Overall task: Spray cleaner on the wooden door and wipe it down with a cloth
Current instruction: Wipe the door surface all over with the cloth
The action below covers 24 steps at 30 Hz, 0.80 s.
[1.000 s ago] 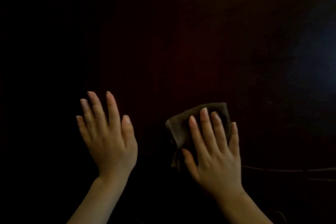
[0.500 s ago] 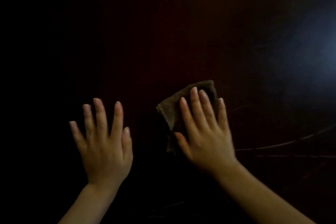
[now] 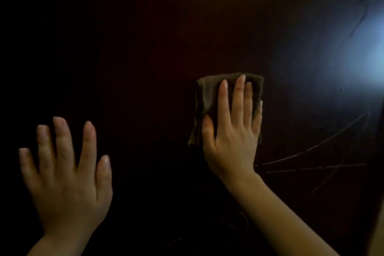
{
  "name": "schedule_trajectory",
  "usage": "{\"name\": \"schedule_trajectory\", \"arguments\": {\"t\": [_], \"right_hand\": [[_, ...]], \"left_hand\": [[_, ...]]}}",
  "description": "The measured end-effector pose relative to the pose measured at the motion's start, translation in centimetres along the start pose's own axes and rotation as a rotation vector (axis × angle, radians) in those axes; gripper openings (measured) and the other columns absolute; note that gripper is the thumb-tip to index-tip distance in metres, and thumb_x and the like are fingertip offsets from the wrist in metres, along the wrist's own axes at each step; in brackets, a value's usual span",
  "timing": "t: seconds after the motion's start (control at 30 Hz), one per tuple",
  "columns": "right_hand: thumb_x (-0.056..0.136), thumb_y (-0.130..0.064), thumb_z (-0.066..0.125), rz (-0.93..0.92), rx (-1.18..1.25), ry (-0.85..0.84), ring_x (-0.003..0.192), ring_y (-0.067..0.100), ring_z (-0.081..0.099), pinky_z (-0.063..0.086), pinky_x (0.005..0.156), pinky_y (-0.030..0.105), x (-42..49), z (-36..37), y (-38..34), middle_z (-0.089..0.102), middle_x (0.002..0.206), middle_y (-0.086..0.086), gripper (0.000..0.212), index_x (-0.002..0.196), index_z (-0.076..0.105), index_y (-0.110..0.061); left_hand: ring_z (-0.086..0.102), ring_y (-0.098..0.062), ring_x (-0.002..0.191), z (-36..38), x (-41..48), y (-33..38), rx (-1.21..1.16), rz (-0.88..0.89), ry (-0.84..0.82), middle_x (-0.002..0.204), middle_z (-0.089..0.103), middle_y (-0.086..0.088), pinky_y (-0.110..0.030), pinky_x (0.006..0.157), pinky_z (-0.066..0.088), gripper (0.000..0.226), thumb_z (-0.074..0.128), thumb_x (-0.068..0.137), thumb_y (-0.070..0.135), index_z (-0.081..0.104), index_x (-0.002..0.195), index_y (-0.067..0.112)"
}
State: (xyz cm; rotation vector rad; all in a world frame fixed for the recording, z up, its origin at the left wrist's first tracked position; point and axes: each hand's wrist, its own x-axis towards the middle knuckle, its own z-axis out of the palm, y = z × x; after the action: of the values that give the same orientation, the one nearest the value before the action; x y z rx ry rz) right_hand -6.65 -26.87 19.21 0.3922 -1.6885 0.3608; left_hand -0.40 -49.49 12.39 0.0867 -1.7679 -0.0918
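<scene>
I count two hands, one cloth and one door in my view. The dark reddish-brown wooden door [image 3: 145, 37] fills the whole scene, and it is very dim.

The brown folded cloth [image 3: 207, 93] lies flat against the door, a little right of the middle. The right hand [image 3: 232, 141] presses on it. Its grip is fully open: four straight fingers [image 3: 239, 97] lie close together on the cloth, and the thumb lies along the left side of the cloth. Nothing is pinched or curled around. The cloth shows past the fingertips on the far side and hangs out beside the thumb on the left.

The left hand [image 3: 68, 183] is well apart from the cloth, on the near left. Its grip is also open, with the fingers spread wide, and it holds nothing. I cannot tell if its palm touches the door.

To the right of the right hand I count about four thin pale streaks [image 3: 311, 164] crossing on the wood. One bluish glare [image 3: 369, 62] shines at the far right edge.
</scene>
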Motion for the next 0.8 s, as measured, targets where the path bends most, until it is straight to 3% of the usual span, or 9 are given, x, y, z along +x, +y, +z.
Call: {"name": "schedule_trajectory", "arguments": {"t": [0.1,0.23,0.37,0.43,0.53,0.6,0.7,0.8], "right_hand": [[0.094,-0.047,0.026,0.035,0.025,-0.028,0.143,0.027,0.004,0.0,0.114,0.048,-1.0,0.3,-2.0,0.004,0.154,0.01,0.062,0.146,0.014,-0.016],[0.093,-0.047,0.029,-0.28,-0.035,-0.111,0.142,0.03,0.014,0.007,0.114,0.051,-5.2,1.0,-4.7,0.015,0.151,0.014,0.061,0.146,0.018,-0.018],[0.09,-0.048,0.034,-0.556,-0.09,-0.125,0.14,0.024,0.02,0.008,0.115,0.045,-5.9,0.8,-2.4,0.019,0.151,0.007,0.064,0.146,0.018,-0.021],[0.092,-0.048,0.031,-0.465,-0.093,-0.097,0.141,0.022,0.019,0.008,0.115,0.044,-4.7,0.5,-0.3,0.016,0.152,0.005,0.062,0.146,0.019,-0.02],[0.092,-0.048,0.029,-0.198,-0.076,-0.074,0.145,0.017,-0.002,0.006,0.115,0.046,-3.9,0.3,1.3,0.014,0.152,0.009,0.062,0.146,0.017,-0.018],[0.093,-0.049,0.027,-0.088,-0.053,-0.064,0.144,0.015,-0.006,0.004,0.116,0.045,-4.2,0.4,1.0,0.013,0.152,0.009,0.063,0.146,0.016,-0.019],[0.096,-0.052,0.016,0.016,-0.031,-0.049,0.145,0.014,-0.006,0.004,0.115,0.044,-4.6,0.7,0.9,0.012,0.153,0.008,0.061,0.148,0.015,-0.02],[0.093,-0.048,0.025,0.209,-0.018,0.009,0.144,0.013,-0.006,0.005,0.114,0.044,-4.6,0.6,2.2,0.01,0.154,0.007,0.063,0.148,0.013,-0.019]], "left_hand": [[0.009,-0.04,0.141,0.1,-0.3,0.2,0.07,0.033,0.089,0.154,0.009,-0.02,-0.069,0.103,0.019,0.059,0.027,0.096,0.037,0.01,0.15,0.018],[0.011,-0.037,0.141,-0.4,-0.3,0.6,0.104,0.038,0.118,0.152,0.014,-0.02,-0.059,0.11,0.01,0.055,0.023,0.099,0.037,0.013,0.149,0.017],[0.009,-0.036,0.141,-0.6,-0.2,0.6,0.134,0.05,0.092,0.153,0.012,-0.02,-0.057,0.11,0.008,0.054,0.022,0.1,0.037,0.012,0.149,0.015],[0.007,-0.038,0.141,-0.9,-0.1,0.8,0.124,0.032,0.061,0.153,0.009,-0.021,-0.061,0.109,0.008,0.055,0.019,0.1,0.039,0.007,0.149,0.017],[0.001,-0.042,0.14,-1.5,0.1,1.4,0.096,0.019,-0.039,0.152,0.005,-0.024,-0.071,0.104,0.009,0.059,0.013,0.098,0.045,0.001,0.149,0.019],[0.003,-0.043,0.14,-2.1,1.2,2.0,0.115,0.108,-0.073,0.151,0.011,-0.025,-0.073,0.101,0.008,0.06,0.013,0.097,0.046,0.007,0.149,0.018],[0.011,-0.036,0.141,-2.7,5.1,4.9,0.126,0.359,-0.056,0.151,0.021,-0.019,-0.058,0.11,0.0,0.056,0.023,0.096,0.045,0.026,0.143,0.014],[0.018,-0.033,0.14,-2.1,9.8,9.5,0.045,0.491,-0.008,0.15,0.028,-0.017,-0.051,0.112,0.007,0.053,0.031,0.096,0.04,0.033,0.142,0.013]]}}
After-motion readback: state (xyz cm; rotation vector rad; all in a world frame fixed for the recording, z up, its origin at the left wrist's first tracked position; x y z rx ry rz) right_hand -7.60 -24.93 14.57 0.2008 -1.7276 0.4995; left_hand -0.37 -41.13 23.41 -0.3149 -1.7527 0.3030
